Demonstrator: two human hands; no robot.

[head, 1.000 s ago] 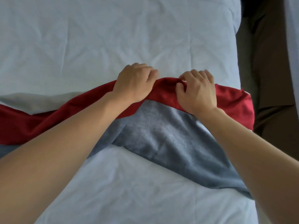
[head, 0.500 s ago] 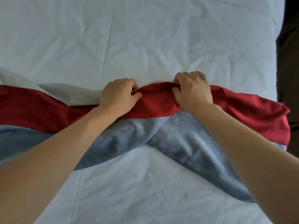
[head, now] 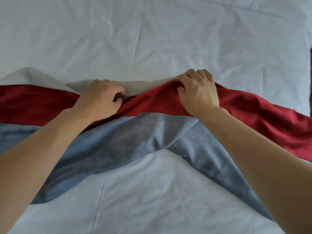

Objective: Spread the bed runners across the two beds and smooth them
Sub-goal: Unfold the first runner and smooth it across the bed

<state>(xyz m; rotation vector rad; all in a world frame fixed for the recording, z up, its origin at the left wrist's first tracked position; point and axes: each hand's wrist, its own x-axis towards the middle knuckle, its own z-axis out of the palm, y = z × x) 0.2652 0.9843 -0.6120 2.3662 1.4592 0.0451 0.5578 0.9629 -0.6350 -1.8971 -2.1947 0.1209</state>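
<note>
Fabric lay bunched across the bed [head: 168, 39], a runner [head: 253, 114] of red and grey bands with a pale strip along its far edge, reaching from the bed's left edge to its right edge. At the left edge the bands lay nearly flat and parallel. Further along, the left hand [head: 99, 100] sat on the red band, its fingers [head: 118, 97] curled down and pinching the far edge of the cloth where the pale strip met the red. Between the hands the red band twisted into a ridge, and below it the grey band pulled into a peak, with the near hem bowed away from the bed's near edge. The right hand [head: 199, 93] gripped the same far edge, fingers clenched into the red cloth. Beyond it the runner sloped down toward the right edge, creased and skewed.

The step in hand looked like drawing the far edge straight. To do it well, both hands would probably need to pull apart along the edge to take out the twist, keeping it parallel to the bed's far edge. Then the grey band would want sweeping with flat palms toward the near edge, so the peak in the middle settled and the hem ran straight.
</note>
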